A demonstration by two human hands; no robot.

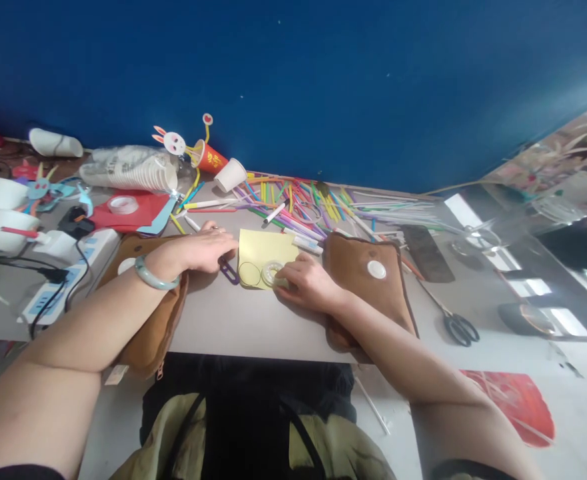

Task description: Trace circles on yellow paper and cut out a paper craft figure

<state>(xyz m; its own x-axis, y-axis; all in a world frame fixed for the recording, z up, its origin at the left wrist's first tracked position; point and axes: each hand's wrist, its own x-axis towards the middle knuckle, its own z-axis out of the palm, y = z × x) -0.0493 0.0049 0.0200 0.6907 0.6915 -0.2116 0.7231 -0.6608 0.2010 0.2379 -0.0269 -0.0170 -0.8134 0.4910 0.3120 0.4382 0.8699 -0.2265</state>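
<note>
Yellow paper [263, 243] lies flat at the centre of the frame, on the pale table [233, 327] that crosses the picture below a blue wall [293, 87]. A heap of coloured sticks [293, 200] spreads along the table's back edge, above the paper in the frame. Two brown pouches flank the work: the left one [146, 333] lies under the left forearm, the right one [368, 293] beside the right wrist. A sleeve of stacked cups [133, 168] rests at upper left. The left hand [208, 250] is half curled at the paper's left side; whether it grips anything I cannot tell. The right hand [306, 283], fingers bent close together, touches the right rim of a ring-shaped roll [266, 275] on the paper's lower edge; gripped or merely pressed, I cannot tell. Black-handled scissors [460, 330] lie at right. A purple loop [230, 272] sits beside the left fingers, and a thin round outline [250, 263] shows left of the roll.
</note>
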